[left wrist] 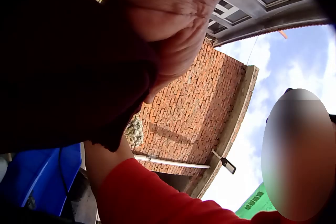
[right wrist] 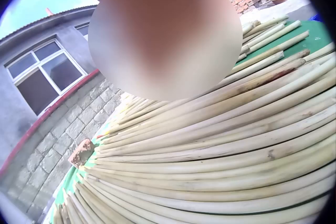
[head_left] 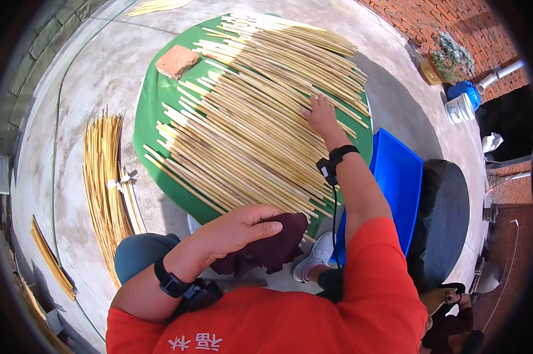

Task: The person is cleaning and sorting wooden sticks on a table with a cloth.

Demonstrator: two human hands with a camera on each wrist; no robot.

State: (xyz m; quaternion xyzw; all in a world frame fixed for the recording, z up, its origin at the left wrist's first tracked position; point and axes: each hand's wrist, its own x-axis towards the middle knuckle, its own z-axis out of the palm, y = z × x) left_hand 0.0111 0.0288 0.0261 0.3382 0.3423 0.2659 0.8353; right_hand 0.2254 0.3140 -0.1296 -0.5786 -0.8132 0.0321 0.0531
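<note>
Your right hand point(head_left: 321, 115) lies flat on pale bamboo sticks point(head_left: 249, 118) covering the round green worktop point(head_left: 154, 100), your left hand point(head_left: 237, 227) grips a dark maroon cloth point(head_left: 275, 248) at its near edge; a shove could roll sticks off.

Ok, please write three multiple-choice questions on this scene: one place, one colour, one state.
1. Where is the brick? A. on the green table, far left edge B. under the table C. on the lap
2. The cloth in the left hand is: A. white B. dark maroon C. yellow
3. The right hand: A. grips one stick B. lies flat on the sticks C. hangs off the table
Answers: 1 A, it sits on the green top; 2 B, seen in the head view; 3 B, fingers straight on the sticks.
</note>
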